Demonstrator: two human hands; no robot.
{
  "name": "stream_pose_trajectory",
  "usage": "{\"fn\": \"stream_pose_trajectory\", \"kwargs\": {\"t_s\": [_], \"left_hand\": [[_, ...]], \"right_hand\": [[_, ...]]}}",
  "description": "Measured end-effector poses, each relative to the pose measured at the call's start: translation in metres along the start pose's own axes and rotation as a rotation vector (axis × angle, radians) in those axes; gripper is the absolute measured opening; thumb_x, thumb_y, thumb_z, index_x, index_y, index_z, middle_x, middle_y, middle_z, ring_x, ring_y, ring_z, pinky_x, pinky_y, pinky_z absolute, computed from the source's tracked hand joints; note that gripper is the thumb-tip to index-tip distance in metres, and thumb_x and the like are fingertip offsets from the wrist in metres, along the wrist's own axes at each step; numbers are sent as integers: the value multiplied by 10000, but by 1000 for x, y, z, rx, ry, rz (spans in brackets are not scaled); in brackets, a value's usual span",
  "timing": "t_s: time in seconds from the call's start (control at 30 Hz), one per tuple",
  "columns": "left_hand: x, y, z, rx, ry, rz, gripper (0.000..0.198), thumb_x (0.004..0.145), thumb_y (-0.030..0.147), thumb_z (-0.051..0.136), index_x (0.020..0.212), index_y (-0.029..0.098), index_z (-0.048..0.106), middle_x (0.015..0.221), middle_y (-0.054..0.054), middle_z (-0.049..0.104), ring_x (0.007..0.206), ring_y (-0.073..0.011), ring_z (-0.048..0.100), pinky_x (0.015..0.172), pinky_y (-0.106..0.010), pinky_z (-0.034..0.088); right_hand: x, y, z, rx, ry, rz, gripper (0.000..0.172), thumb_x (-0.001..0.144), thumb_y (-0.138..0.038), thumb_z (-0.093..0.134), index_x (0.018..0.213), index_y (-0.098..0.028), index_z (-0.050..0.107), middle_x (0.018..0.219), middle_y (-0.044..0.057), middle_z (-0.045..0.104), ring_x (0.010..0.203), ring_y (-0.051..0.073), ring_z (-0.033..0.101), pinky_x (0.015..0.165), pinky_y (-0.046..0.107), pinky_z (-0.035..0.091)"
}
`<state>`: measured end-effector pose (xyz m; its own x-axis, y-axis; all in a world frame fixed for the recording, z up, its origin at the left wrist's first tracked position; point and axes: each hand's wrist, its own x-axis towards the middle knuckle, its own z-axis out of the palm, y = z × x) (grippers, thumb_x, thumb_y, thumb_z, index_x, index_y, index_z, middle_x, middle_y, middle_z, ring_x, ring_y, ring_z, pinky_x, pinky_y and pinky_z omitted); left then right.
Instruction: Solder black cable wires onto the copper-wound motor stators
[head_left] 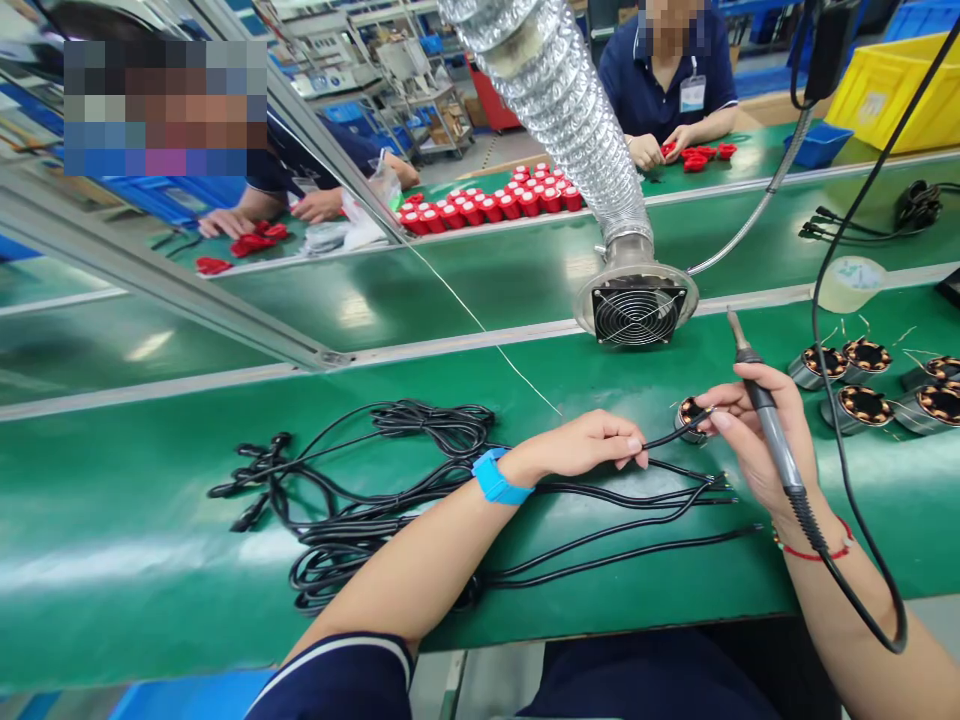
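- The left hand [592, 445] pinches a black wire [664, 437]; the wire runs rightward from that grip to a small wound stator [688, 420] on the tabletop [150, 500].
- The right hand [757, 440], nearer the stator, grasps a soldering iron [766, 415], its tip pointing up, away from the wire end.

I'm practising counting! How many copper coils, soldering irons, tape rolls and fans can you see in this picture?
Copper coils: 6, one at the tip of the black cable pinched by the left hand, five farther right
Soldering iron: 1, in the right hand
Tape roll: 1
Fan: 1
Total: 9
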<state>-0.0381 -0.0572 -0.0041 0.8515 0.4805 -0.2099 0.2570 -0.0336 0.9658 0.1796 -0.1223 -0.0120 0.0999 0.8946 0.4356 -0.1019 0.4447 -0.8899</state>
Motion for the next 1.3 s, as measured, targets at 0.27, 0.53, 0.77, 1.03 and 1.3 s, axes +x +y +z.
{"fn": "stream_pose_trajectory", "kwargs": {"t_s": [0.27, 0.53, 0.77, 1.03, 1.3], "left_hand": [[-1, -1, -2, -19, -114, 3, 498, 901, 541, 481, 837, 91, 684, 613, 25, 466, 603, -83, 413, 629, -228, 325], [3, -6, -2, -28, -3, 21, 513, 850, 585, 540, 802, 97, 690, 628, 5, 518, 610, -91, 431, 616, -234, 328], [5, -8, -2, -122, -58, -1, 488, 842, 562, 558, 781, 94, 679, 573, 29, 466, 557, -77, 397, 592, -240, 304], [6, -9, -3, -212, -52, -96, 497, 764, 596, 609, 730, 101, 655, 479, 47, 421, 475, -66, 326, 522, -243, 222], [21, -2, 16, -534, 486, 10, 347, 747, 449, 674, 780, 157, 489, 577, 83, 416, 418, -15, 261, 426, -175, 134]], "right_hand": [[-1, 1, -3, 60, -25, 73, 365, 835, -255, 698, 1144, -294, 509, 884, -27, 717, 640, 93, 674, 622, 215, 600], [0, 2, -6, 0, -8, 13, 362, 812, -259, 719, 1119, -287, 529, 820, -16, 703, 756, 127, 680, 663, 239, 570], [-1, 0, -9, -47, -76, -16, 367, 839, -236, 690, 1151, -287, 503, 843, -12, 716, 770, 133, 691, 681, 255, 573], [-2, -3, -7, -96, -102, -37, 381, 849, -227, 675, 1173, -274, 482, 865, -3, 721, 799, 146, 696, 710, 285, 568], [-2, 10, -2, -186, -141, 31, 331, 862, -273, 634, 1150, -262, 471, 832, -7, 680, 730, 125, 665, 623, 247, 548]]}}
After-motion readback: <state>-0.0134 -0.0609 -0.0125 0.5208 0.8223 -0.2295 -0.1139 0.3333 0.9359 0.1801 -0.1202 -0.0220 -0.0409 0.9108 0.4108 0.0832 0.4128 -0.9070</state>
